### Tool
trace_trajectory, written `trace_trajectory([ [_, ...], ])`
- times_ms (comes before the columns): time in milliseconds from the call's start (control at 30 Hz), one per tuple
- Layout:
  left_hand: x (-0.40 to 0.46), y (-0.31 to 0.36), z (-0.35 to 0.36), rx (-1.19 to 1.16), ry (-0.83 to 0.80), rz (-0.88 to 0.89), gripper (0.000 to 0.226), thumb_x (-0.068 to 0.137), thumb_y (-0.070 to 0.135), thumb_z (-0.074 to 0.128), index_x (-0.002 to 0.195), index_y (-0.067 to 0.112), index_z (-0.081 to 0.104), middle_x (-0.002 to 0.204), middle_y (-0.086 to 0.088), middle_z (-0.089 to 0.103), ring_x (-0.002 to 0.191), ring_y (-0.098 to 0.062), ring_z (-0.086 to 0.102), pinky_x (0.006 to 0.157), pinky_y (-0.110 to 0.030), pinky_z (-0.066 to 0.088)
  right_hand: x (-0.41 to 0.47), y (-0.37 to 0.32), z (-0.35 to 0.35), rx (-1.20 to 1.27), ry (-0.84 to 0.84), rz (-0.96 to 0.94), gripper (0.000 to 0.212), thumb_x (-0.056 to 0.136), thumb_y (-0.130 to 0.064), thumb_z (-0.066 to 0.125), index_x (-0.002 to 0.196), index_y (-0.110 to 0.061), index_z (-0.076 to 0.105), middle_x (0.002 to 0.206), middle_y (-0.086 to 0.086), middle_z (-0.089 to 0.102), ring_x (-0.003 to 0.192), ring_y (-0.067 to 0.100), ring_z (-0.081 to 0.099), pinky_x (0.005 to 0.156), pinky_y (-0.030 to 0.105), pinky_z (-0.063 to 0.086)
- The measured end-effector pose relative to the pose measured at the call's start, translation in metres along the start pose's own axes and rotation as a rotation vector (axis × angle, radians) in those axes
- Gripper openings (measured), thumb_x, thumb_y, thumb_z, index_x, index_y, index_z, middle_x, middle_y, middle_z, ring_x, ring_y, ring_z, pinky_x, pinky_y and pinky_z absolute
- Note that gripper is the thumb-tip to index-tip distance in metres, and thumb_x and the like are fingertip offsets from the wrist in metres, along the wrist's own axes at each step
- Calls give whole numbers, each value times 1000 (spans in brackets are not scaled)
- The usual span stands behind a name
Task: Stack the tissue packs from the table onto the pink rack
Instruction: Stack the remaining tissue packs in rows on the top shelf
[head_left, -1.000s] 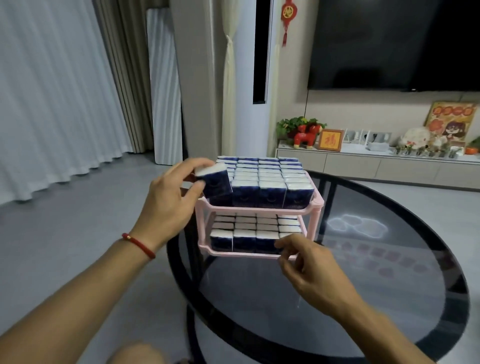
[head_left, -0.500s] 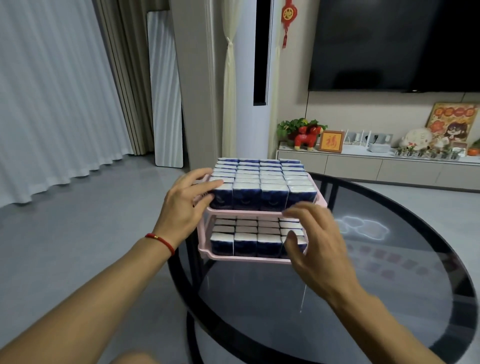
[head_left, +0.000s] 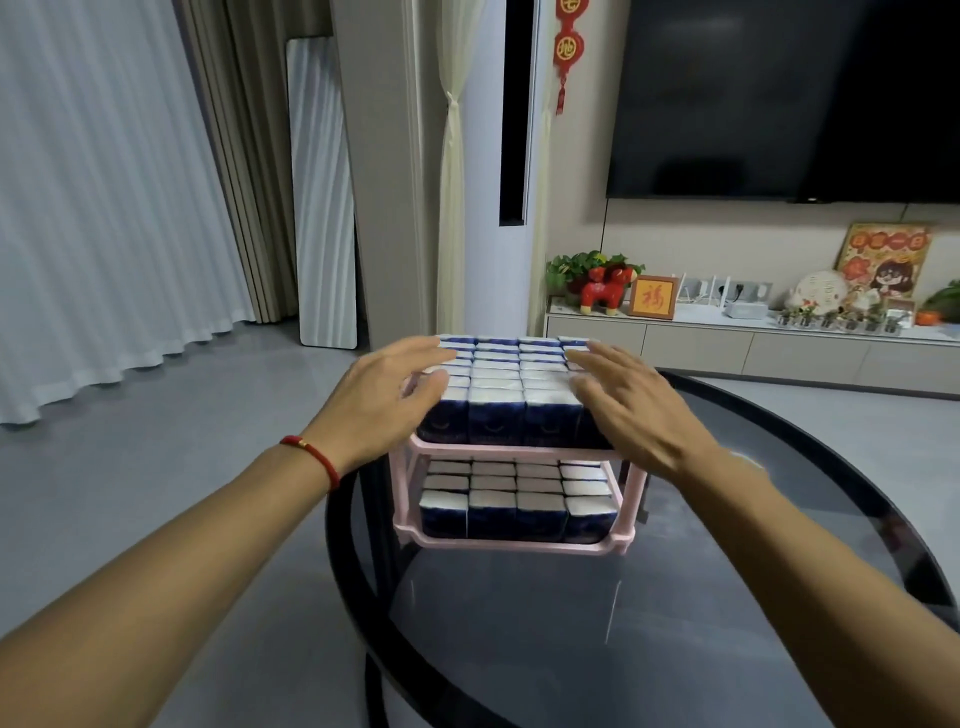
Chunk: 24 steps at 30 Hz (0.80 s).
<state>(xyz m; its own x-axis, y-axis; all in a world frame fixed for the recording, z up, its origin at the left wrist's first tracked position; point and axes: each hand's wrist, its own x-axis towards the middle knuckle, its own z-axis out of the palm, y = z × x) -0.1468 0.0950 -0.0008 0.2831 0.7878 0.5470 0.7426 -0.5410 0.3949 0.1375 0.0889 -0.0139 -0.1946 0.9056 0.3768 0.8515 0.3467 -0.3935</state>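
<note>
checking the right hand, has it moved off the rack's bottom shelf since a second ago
Yes. The right hand rose from the pink rack's bottom front edge to the top tissue packs.

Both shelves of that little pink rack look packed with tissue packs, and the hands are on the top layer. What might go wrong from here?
1. The left hand and right hand flank the top-shelf packs; an uneven push may tip the upright front row over the low rim.
2. The pink rack stands on smooth glass table, so pressing might make it slide.
</note>
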Motion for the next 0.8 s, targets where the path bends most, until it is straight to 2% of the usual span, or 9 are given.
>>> trace_trajectory([
  [67,27,2,4,70,-127,-45,43,109,28,42,151,19,49,157,4,45,143,-11,38,106,-18,24,20,7,-5,104,-63,63,71,96,-61,24,157,-27,35,169,-2,17,155,15,13,120,35,9],
  [167,59,-3,16,61,-381,-172,47,112,25,31,157,12,36,168,-3,24,156,-20,16,122,-30,11,43,17,-1,367,-130,232,63,99,-60,34,151,-25,44,162,3,35,140,22,39,118,42,27],
  [267,69,-13,26,44,-491,-255,38,112,17,29,138,1,52,154,-16,39,144,-26,30,126,-41,16,49,26,5,481,-164,346,55,90,-68,41,128,-34,62,136,5,61,119,25,59,106,46,44],
  [333,67,-17,28,74,-507,-244,42,113,22,24,140,2,49,156,-10,36,145,-21,28,126,-36,17,47,30,1,541,-194,376,57,90,-69,43,129,-33,63,131,7,64,115,28,62,99,46,49],
  [400,66,-18,28,83,-507,-193,43,113,25,24,148,5,41,161,-5,31,146,-19,28,121,-33,20,50,34,-6,571,-158,324,60,88,-66,41,130,-30,64,137,8,62,122,28,59,106,47,43],
  [500,71,-21,29,14,-499,-223,38,108,37,33,142,22,42,159,2,27,135,-18,39,118,-41,30,63,37,-13,535,-87,219,58,103,-53,26,144,-24,54,158,0,41,145,22,36,112,41,27],
  [600,74,-21,28,16,-549,-232,41,104,42,35,139,23,46,161,8,19,149,-21,23,123,-50,22,76,37,-5,517,-191,266,57,105,-49,24,152,-24,45,162,1,36,147,22,34,121,46,22],
  [733,77,-25,28,68,-582,-259,38,94,56,30,115,33,50,141,5,38,135,-18,36,119,-52,29,79,37,-1,570,-245,267,67,93,-58,29,151,-30,47,163,-1,35,150,23,29,124,56,16],
  [800,81,-20,22,63,-611,-295,49,97,54,33,133,24,46,155,6,30,140,-19,33,120,-47,26,84,36,-6,537,-262,243,67,94,-60,27,152,-31,46,164,-2,31,153,24,25,124,56,13],
])
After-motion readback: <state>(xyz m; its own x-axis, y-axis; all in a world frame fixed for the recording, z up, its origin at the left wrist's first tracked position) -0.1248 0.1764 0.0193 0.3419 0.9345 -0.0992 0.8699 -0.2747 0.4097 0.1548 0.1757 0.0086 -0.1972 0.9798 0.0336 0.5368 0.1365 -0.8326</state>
